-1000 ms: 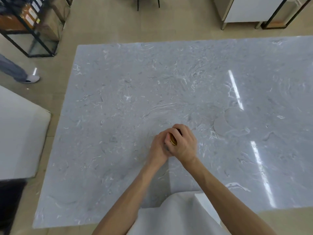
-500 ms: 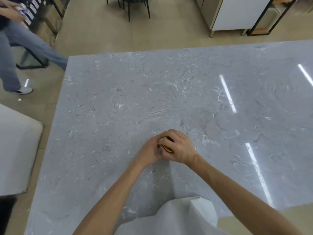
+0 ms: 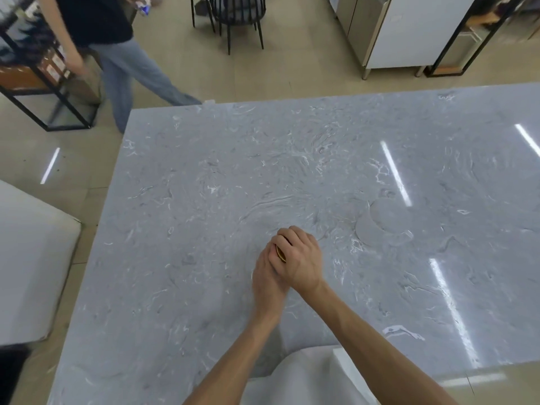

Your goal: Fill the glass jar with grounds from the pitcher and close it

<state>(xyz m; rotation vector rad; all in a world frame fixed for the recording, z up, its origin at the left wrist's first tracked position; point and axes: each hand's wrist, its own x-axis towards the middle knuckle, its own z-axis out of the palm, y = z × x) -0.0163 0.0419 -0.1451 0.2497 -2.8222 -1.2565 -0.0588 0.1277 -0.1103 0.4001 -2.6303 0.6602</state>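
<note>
While both hands wrap one small thing, the right hand (image 3: 301,258) covers a gold lid (image 3: 281,254), and the left hand (image 3: 267,276) grips below.

Both hands meet near the middle of the worktop (image 3: 204,200), the right hand (image 3: 302,260) lying over the left hand (image 3: 267,277), a small object (image 3: 281,252) between them. Beyond the worktop's far edge stand a chair (image 3: 233,13) and a cabinet (image 3: 394,33); a shelf rack (image 3: 43,77) and another person (image 3: 117,54) are at far left.
</note>
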